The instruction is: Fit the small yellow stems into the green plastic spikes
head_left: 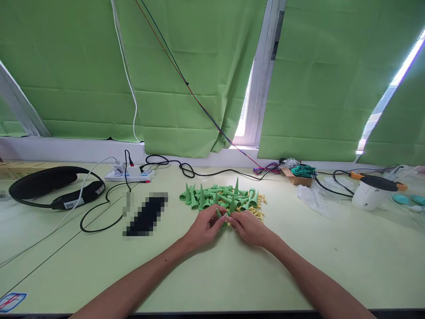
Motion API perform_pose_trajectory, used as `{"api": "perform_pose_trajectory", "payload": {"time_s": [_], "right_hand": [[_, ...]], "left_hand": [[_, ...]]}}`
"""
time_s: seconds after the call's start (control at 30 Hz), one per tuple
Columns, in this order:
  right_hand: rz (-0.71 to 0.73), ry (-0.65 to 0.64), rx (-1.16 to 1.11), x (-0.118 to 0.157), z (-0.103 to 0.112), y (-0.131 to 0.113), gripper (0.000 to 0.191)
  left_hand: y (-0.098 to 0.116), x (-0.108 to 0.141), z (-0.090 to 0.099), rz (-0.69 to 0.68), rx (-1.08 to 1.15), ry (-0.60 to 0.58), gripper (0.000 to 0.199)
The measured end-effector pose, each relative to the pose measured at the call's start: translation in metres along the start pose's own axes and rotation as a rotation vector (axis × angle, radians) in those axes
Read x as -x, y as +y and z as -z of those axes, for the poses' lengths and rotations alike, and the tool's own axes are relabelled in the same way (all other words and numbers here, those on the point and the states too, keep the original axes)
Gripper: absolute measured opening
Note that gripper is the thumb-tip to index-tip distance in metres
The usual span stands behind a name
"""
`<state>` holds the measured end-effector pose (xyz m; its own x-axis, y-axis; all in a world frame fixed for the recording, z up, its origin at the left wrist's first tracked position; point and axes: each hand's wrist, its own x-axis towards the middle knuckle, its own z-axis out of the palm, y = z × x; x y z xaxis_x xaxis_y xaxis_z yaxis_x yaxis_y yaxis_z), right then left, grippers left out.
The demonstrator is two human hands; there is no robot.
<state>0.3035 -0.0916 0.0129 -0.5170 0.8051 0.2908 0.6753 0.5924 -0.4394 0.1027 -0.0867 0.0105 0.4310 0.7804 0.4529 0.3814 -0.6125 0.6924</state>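
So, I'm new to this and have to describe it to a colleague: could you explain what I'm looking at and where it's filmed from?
There is no machine here: these are a person's bare left hand and right hand. The single picture comes from a camera worn on their head, looking forward and down.

On the pale table lies a heap of green cones, a few standing upright, with small yellow pieces beside and among them. The power strip sits further left, the white tub to the right.

The left hand seems to pinch one green cone. The right fingertips meet it there, but what they grip is too small to tell.
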Motion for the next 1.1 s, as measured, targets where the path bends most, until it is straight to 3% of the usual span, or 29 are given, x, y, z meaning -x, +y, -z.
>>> {"api": "perform_pose_trajectory", "payload": {"time_s": [0.23,0.37,0.47,0.57,0.9,1.1], "right_hand": [[-0.021,0.066,-0.019,0.0,0.001,-0.002,0.034],[-0.014,0.12,-0.037,-0.001,0.002,-0.001,0.035],[0.009,0.163,-0.068,-0.002,0.002,-0.001,0.035],[0.04,0.211,-0.112,-0.002,0.002,-0.002,0.035],[0.106,0.309,-0.224,-0.001,0.005,-0.007,0.028],[0.12,0.299,-0.231,-0.001,0.008,-0.01,0.025]], "left_hand": [[0.002,0.001,0.003,0.002,0.068,0.032,0.03],[0.004,0.001,0.004,-0.023,0.154,0.143,0.033],[0.006,0.0,0.004,0.039,0.22,0.244,0.035],[0.009,-0.002,0.004,0.095,0.227,0.271,0.032],[0.009,-0.004,0.005,0.122,0.059,0.033,0.052],[0.011,-0.004,0.004,0.12,0.031,-0.009,0.05]]}}
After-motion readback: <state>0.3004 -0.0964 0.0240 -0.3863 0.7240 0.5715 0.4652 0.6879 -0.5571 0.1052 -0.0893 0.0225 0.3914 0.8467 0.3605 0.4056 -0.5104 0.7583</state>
